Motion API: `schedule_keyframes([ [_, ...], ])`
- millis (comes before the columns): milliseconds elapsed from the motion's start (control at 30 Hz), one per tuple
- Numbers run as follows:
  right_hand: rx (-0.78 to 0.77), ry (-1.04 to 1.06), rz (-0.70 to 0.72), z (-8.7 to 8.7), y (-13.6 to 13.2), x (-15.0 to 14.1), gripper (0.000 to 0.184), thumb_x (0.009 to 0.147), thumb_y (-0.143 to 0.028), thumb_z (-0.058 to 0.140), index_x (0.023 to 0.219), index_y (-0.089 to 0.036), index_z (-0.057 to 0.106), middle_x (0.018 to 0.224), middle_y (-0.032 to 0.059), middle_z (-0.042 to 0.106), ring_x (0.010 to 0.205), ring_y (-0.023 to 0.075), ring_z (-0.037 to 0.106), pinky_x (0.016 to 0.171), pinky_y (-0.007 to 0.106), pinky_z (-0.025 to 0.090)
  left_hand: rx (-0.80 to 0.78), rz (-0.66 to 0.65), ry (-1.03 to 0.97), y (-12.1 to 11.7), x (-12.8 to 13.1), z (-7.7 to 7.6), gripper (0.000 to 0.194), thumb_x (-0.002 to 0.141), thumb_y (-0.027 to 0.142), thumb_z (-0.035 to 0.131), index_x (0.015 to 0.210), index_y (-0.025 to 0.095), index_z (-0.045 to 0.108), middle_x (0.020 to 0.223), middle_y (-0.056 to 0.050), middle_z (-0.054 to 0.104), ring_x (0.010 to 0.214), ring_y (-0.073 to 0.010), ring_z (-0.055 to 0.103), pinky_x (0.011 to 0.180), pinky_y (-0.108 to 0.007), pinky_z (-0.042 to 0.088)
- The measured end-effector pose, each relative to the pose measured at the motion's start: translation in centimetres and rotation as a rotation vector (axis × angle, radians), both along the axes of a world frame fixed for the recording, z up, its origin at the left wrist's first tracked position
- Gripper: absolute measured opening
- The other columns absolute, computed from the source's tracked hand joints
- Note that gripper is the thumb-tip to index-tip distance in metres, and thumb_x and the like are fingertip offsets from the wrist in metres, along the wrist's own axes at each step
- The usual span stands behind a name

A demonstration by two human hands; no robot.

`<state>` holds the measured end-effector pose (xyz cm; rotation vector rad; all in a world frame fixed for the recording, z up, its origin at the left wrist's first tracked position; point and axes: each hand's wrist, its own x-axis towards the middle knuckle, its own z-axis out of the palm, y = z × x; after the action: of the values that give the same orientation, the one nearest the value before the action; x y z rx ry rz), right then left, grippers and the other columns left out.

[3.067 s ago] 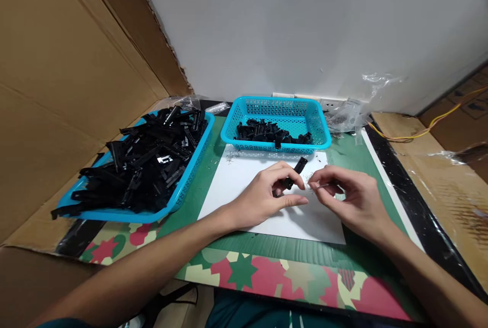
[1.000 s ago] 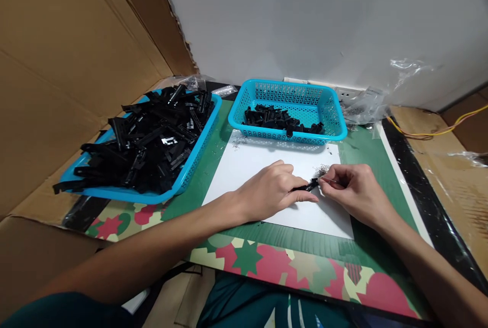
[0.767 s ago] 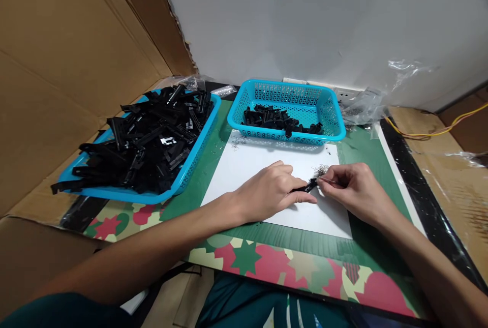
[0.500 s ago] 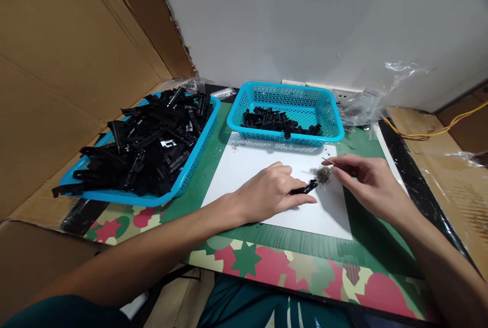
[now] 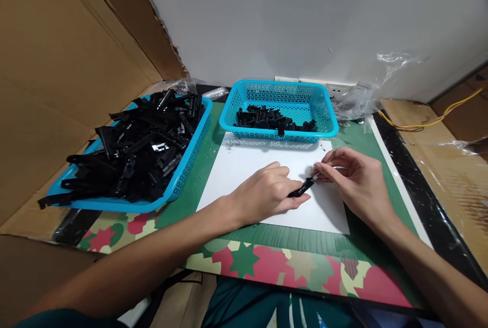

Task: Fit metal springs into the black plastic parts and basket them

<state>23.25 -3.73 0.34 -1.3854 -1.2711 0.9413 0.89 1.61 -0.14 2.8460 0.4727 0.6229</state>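
My left hand [image 5: 272,188] rests on a white paper sheet [image 5: 236,178], its thumb and fingers closed on a small black plastic part [image 5: 303,188] whose right end sticks out. My right hand [image 5: 354,173] pinches a slim metal tool [image 5: 324,164], perhaps tweezers. The tool's tip is at the exposed end of the black part; whether it carries a piece is too small to tell. Just behind, a pile of tiny metal pieces [image 5: 310,168] shows on the paper, mostly hidden by my right hand.
At the left, a blue basket [image 5: 190,162] is heaped with long black plastic parts [image 5: 133,150]. Another blue basket [image 5: 326,127] at the back holds smaller black parts [image 5: 263,117]. Tiny wire pieces [image 5: 231,142] lie near it. Clear plastic bags [image 5: 354,101] and a yellow cable [image 5: 438,119] are at the right.
My right hand has moved left and slightly down, bringing the metal tool from the pile to the end of the black part. My left hand keeps its grip. The view has shifted slightly.
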Motion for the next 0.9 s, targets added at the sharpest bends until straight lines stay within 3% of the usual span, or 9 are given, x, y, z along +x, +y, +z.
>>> schedule_keyframes([
  [267, 0.008, -0.105, 0.007, 0.1, -0.1, -0.3, 0.030, 0.090, -0.047, 0.079, 0.085, -0.020, 0.067, 0.080, 0.0079, 0.079, 0.069, 0.0229, 0.078, 0.065, 0.034, 0.065, -0.009, -0.021, 0.026, 0.0, 0.1, 0.1, 0.039, 0.109, 0.036, 0.052, 0.088, 0.012, 0.073, 0.069, -0.003, 0.060, 0.067, -0.0180, 0.053, 0.070, -0.033, 0.041],
  [433, 0.018, -0.133, 0.004, 0.0, -0.1, -0.6, 0.026, 0.090, -0.043, 0.078, 0.084, -0.020, 0.067, 0.079, 0.0080, 0.079, 0.066, 0.0221, 0.077, 0.065, 0.033, 0.063, -0.092, -0.003, 0.045, 0.3, 0.0, 0.2, 0.038, 0.109, 0.038, 0.053, 0.091, 0.013, 0.075, 0.070, -0.002, 0.058, 0.069, -0.0177, 0.053, 0.072, -0.032, 0.043],
  [633, 0.029, -0.030, -0.007, 0.1, -0.1, -0.5, 0.026, 0.089, -0.043, 0.080, 0.085, -0.020, 0.067, 0.080, 0.0069, 0.078, 0.068, 0.0211, 0.076, 0.067, 0.033, 0.064, -0.115, 0.042, -0.117, 0.4, -0.2, 0.2, 0.028, 0.105, 0.032, 0.059, 0.097, 0.013, 0.079, 0.067, -0.002, 0.059, 0.067, -0.0166, 0.053, 0.069, -0.031, 0.042],
  [800, 0.072, 0.028, -0.012, -0.2, 0.2, -0.1, 0.024, 0.091, -0.040, 0.078, 0.089, -0.019, 0.066, 0.079, 0.0062, 0.077, 0.068, 0.0202, 0.076, 0.065, 0.031, 0.064, -0.048, 0.036, -0.302, 0.4, -0.4, 1.5, 0.024, 0.103, 0.031, 0.066, 0.116, 0.013, 0.076, 0.077, -0.003, 0.072, 0.072, -0.0165, 0.058, 0.071, -0.032, 0.043],
  [900, 0.142, -0.011, 0.002, -0.4, 0.2, -0.1, 0.023, 0.093, -0.040, 0.076, 0.093, -0.019, 0.067, 0.078, 0.0057, 0.077, 0.065, 0.0194, 0.075, 0.062, 0.030, 0.063, -0.019, 0.181, -0.366, 1.4, -0.6, 3.1, 0.025, 0.103, 0.031, 0.066, 0.122, 0.016, 0.073, 0.093, -0.005, 0.077, 0.082, -0.0178, 0.064, 0.079, -0.035, 0.047],
])
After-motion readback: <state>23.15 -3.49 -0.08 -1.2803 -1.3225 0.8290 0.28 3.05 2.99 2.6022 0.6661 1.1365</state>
